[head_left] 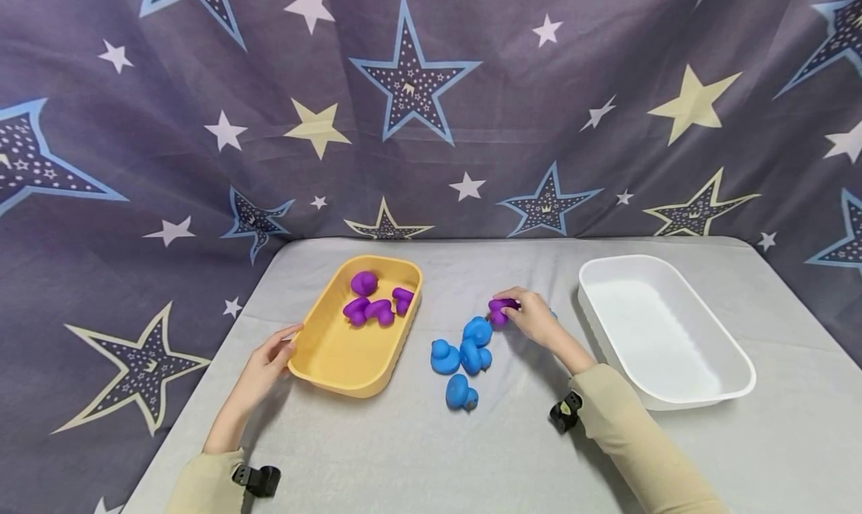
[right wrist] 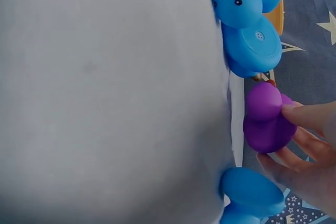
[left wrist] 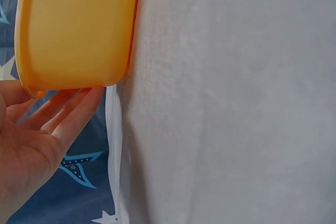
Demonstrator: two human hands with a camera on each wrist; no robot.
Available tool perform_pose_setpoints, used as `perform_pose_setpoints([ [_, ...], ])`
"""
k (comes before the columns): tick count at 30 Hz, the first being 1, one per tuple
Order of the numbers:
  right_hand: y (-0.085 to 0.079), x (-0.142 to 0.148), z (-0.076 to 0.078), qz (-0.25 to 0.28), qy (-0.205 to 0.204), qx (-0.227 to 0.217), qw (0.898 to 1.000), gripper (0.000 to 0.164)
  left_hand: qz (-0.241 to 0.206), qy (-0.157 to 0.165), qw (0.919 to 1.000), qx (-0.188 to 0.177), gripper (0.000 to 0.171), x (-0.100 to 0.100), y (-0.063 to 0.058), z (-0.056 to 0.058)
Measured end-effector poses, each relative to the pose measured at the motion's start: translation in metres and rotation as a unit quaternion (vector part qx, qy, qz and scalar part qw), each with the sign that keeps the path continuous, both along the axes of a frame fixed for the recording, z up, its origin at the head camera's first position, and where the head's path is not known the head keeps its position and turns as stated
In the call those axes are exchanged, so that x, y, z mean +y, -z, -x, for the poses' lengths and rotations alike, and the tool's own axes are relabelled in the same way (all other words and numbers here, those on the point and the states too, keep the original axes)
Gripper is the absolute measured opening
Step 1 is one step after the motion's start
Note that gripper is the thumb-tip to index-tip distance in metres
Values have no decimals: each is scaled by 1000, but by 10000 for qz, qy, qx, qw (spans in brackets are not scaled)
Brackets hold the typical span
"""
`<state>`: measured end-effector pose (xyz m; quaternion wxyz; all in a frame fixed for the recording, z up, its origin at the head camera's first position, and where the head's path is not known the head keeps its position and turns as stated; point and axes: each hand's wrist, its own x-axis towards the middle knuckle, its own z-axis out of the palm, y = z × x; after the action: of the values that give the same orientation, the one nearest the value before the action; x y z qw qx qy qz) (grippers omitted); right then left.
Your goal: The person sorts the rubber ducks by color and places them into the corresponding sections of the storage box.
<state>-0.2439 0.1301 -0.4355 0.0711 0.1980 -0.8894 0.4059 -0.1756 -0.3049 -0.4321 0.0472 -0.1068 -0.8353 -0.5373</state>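
In the head view my right hand (head_left: 535,317) pinches a purple rubber duck (head_left: 499,312) between thumb and fingers. The right wrist view shows this duck (right wrist: 266,119) with the thumb on one side. Several blue rubber ducks (head_left: 445,357) lie in a loose group just left of it. Another blue duck (right wrist: 251,192) is mostly hidden behind the right hand in the head view. My left hand (head_left: 269,358) touches the near left corner of a yellow tub (head_left: 343,360), its fingers fairly straight against the outside. Several purple ducks (head_left: 364,283) lie inside the tub.
A white tub (head_left: 667,334) stands on the right side of the cloth-covered table (head_left: 404,454). Behind the table hangs a dark curtain (head_left: 431,185) with a star pattern. Each wrist carries a small black camera (head_left: 566,411).
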Motion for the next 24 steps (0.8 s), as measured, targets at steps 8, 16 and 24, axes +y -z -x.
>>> perform_pose_setpoints([
  [8, -4, -1, -1, 97, 9, 236, 9997, 23, 31, -26, 10000, -38, 35, 0, 0, 0],
  [16, -8, -7, -3, 264, 9, 301, 9992, 23, 11, -23, 10000, -17, 35, 0, 1, 0],
  [24, -17, -19, -5, 380, -116, 263, 9989, 23, 5, -24, 10000, 43, 34, 0, -1, 0],
])
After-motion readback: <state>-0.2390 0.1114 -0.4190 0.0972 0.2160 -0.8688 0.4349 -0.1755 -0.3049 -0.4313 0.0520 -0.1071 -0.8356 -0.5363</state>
